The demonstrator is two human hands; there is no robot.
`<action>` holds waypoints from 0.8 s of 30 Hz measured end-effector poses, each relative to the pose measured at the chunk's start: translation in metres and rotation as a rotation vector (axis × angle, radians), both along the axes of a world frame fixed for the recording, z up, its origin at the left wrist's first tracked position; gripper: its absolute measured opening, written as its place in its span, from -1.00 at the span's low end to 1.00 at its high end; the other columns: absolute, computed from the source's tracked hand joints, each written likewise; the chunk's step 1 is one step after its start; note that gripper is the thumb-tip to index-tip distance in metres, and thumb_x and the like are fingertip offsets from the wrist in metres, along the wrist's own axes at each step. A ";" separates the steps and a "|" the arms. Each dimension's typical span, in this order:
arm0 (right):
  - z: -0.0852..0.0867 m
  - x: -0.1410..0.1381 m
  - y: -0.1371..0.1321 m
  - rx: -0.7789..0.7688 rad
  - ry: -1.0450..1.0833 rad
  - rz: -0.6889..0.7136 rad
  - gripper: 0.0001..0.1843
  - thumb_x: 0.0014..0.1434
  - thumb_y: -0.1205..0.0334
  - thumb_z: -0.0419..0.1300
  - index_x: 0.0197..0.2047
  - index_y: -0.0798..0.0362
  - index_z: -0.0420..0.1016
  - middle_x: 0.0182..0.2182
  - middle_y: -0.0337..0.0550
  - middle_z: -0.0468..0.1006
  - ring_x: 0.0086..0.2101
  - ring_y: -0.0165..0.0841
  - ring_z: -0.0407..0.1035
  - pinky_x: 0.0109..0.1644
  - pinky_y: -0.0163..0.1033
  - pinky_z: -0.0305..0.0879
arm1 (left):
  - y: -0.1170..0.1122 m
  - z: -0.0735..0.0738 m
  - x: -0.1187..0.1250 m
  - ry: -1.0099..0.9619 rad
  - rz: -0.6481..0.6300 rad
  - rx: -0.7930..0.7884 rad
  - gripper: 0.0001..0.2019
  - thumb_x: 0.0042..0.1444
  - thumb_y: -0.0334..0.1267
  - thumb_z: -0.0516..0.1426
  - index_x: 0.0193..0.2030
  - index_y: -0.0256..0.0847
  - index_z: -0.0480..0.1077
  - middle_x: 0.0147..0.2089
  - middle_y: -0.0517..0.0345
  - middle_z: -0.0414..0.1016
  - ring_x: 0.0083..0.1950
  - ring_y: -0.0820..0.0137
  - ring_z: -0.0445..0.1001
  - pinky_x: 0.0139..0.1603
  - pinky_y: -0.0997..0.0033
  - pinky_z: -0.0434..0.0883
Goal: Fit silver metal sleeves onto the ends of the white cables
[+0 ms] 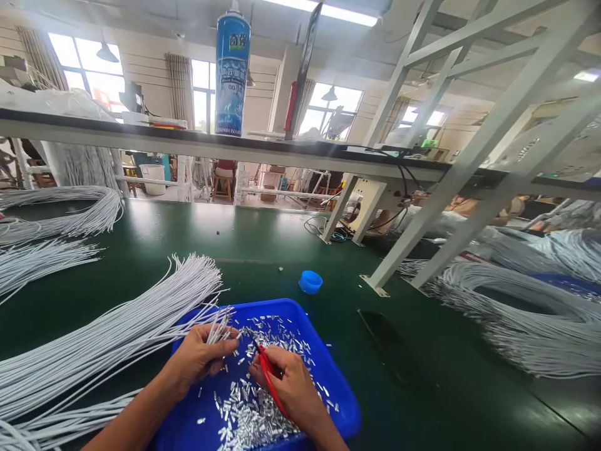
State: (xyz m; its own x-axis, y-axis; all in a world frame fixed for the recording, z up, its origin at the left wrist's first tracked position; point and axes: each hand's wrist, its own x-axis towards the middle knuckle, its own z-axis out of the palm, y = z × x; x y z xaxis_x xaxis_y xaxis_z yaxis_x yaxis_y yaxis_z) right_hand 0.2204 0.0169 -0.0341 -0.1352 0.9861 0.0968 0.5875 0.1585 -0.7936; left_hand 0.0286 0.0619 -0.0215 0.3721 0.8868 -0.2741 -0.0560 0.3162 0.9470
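Over a blue tray (335,401), my left hand (200,357) is closed round the ends of several white cables (218,331). My right hand (291,379) grips a small hand tool with red handles (272,382), either pliers or snips. Its dark tip points at the cable ends by my left fingertips. Many small shiny metal pieces (256,416) lie loose in the tray, heaped thickest near its front. A large bundle of white cables (136,319) runs along the table to the left of the tray, its cut ends beside the tray's far corner.
A blue cap (310,282) sits beyond the tray. Grey metal frame legs (399,238) stand on the green table (263,238) at right, near coiled cables (526,313). More cables (61,213) lie at far left. A blue spray can (232,75) stands on the shelf (164,136) above.
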 end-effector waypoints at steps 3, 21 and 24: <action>-0.003 -0.003 -0.001 -0.013 -0.018 0.022 -0.67 0.03 0.11 0.17 -0.65 0.08 0.26 -0.63 -0.31 0.25 -0.55 -0.45 0.11 -0.49 -0.37 -0.03 | -0.001 0.003 0.001 0.051 0.015 0.011 -0.59 -0.26 -0.07 0.32 -0.29 -0.30 0.44 -0.70 0.39 0.21 -0.75 0.64 0.04 -0.73 0.60 -0.15; -0.016 -0.008 0.002 0.021 -0.110 -0.008 -0.57 0.04 0.15 0.11 -0.68 0.06 -0.04 -0.68 -0.34 0.12 -0.59 -0.48 0.02 -0.50 -0.32 -0.17 | -0.006 0.004 0.003 0.293 0.052 0.512 -0.77 -0.10 -0.11 0.23 -0.46 -0.27 0.45 -0.57 0.24 0.31 -0.53 0.48 0.24 -0.53 0.53 0.20; -0.018 -0.012 0.001 0.077 -0.143 0.000 -0.57 0.04 0.16 0.12 -0.69 0.07 -0.01 -0.67 -0.33 0.16 -0.59 -0.49 0.06 -0.50 -0.33 -0.15 | -0.004 0.003 0.000 0.106 -0.070 0.221 -0.72 -0.10 -0.08 0.23 -0.46 -0.29 0.39 -0.69 0.36 0.17 -0.71 0.61 0.06 -0.70 0.59 -0.03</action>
